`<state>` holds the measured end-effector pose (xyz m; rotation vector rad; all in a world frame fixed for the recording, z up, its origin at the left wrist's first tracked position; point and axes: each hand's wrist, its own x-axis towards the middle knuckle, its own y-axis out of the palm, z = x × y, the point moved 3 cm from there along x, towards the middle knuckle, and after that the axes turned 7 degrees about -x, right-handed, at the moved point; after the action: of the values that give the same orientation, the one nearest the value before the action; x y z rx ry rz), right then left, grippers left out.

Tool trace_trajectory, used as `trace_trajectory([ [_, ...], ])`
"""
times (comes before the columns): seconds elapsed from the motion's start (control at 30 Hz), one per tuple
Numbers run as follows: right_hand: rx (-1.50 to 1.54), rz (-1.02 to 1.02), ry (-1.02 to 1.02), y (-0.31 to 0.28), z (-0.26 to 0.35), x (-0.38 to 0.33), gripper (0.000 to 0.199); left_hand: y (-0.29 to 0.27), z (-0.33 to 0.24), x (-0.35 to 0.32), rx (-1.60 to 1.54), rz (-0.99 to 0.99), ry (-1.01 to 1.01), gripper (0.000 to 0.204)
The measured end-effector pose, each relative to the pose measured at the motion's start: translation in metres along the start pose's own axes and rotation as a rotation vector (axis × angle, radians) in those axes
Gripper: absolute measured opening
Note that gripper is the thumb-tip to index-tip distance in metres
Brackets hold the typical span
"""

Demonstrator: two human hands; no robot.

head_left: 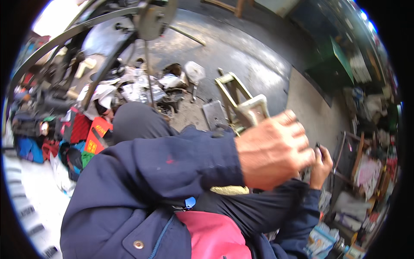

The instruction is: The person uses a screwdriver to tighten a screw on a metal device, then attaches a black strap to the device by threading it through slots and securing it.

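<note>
My right hand (322, 167) seems to pinch a dark piece (318, 146) at its fingertips — left hand (276, 151) curled near the frame (236, 93), grip hidden. Probably positioning; next needs steadiness.

A green cabinet (330, 71) stood at the upper right. On the left, an orange-red packet (95, 134) sat among jumbled, colourful clutter (30, 150).

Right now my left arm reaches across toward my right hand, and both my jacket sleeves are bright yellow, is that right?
Not quite: both jacket sleeves are dark blue, not bright yellow, as the head view shows. Your left arm does reach across toward your right hand.
</note>
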<state>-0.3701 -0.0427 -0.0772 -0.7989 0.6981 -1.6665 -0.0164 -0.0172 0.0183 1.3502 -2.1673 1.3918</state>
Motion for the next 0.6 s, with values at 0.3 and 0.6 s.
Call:
trace_trajectory([
  [0.3, -0.024, 0.01, 0.239, 0.008, -0.025, -0.026, 0.052, 0.011, 0.035, -0.015, -0.015, 0.158, -0.171, 0.046],
  [0.6, 0.655, 0.308, 0.491, 0.042, 0.0, -0.126, 0.052, 0.017, 0.039, -0.02, 0.04, 0.216, -0.156, 0.044],
])
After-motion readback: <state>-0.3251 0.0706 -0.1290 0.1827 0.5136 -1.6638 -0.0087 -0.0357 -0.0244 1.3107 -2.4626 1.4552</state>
